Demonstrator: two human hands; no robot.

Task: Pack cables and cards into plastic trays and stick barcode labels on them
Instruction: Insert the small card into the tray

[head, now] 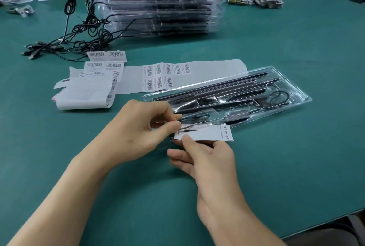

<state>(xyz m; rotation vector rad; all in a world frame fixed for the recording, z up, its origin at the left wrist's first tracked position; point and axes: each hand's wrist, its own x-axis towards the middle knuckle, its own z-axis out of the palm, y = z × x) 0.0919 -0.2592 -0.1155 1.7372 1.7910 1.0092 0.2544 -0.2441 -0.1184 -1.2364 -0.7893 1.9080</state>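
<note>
Two hands meet: left hand (pixel 138 125) pinches the near corner of the clear tray (pixel 296 89); right hand (pixel 209 158) pinches a white card (pixel 209 133) just beneath those fingertips (pixel 175 126), its printed title partly hidden; tray contents glare-blurred.

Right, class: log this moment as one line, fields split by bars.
left hand: pinches near end of tray | right hand: holds white card at tray | cables: inside tray | label sheet: lies beyond tray
</note>
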